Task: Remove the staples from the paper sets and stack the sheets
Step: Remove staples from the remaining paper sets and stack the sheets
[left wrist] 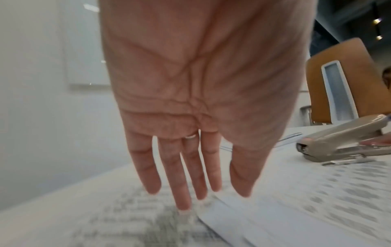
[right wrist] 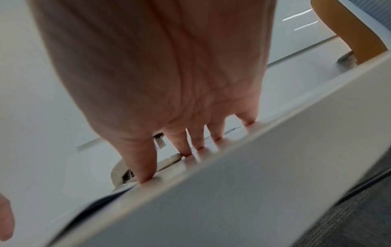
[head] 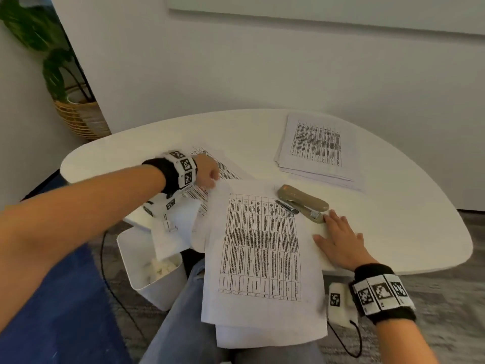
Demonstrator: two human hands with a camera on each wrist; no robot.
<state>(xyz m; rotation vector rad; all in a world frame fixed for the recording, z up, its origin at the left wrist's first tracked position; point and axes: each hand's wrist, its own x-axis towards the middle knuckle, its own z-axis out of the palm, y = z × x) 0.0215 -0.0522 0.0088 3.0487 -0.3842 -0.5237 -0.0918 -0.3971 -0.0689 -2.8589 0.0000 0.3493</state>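
Note:
A printed paper set (head: 262,248) lies in the middle of the white table (head: 393,219), its lower half hanging over the front edge onto a lap. My right hand (head: 337,239) lies flat and open on the table beside that set's right edge, just below a beige stapler (head: 301,202). In the right wrist view the right hand (right wrist: 184,153) has its fingertips down on the surface, with the stapler (right wrist: 118,172) behind the thumb. My left hand (head: 208,172) hovers over more printed sheets (head: 223,172) at the left. The left hand (left wrist: 213,187) has straight fingers and holds nothing. A stack of sheets (head: 317,148) sits back right.
A white bin (head: 154,271) with crumpled paper stands under the table's left edge. A potted plant in a wicker basket (head: 78,116) stands on the floor at the far left. An orange chair (left wrist: 338,80) is beyond the table. Cables hang from both wrist bands.

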